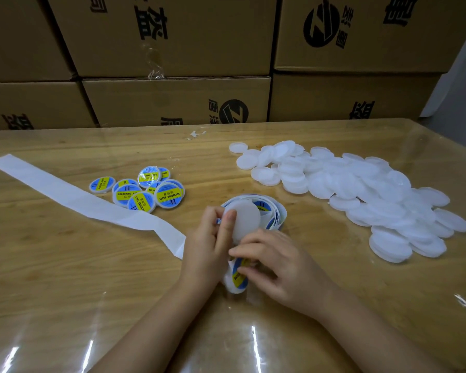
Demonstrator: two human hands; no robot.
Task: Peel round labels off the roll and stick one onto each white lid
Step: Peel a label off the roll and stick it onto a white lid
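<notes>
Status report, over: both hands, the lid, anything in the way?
Left hand holds bare white lid. Right hand pinches label. Label roll behind lid, not blocking.

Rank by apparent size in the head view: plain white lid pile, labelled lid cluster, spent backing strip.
Largest: plain white lid pile.
Then: spent backing strip, long but narrow.
Smallest: labelled lid cluster.

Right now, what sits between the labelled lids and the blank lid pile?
Head view: the label roll, left hand holding a white lid in front.
</notes>
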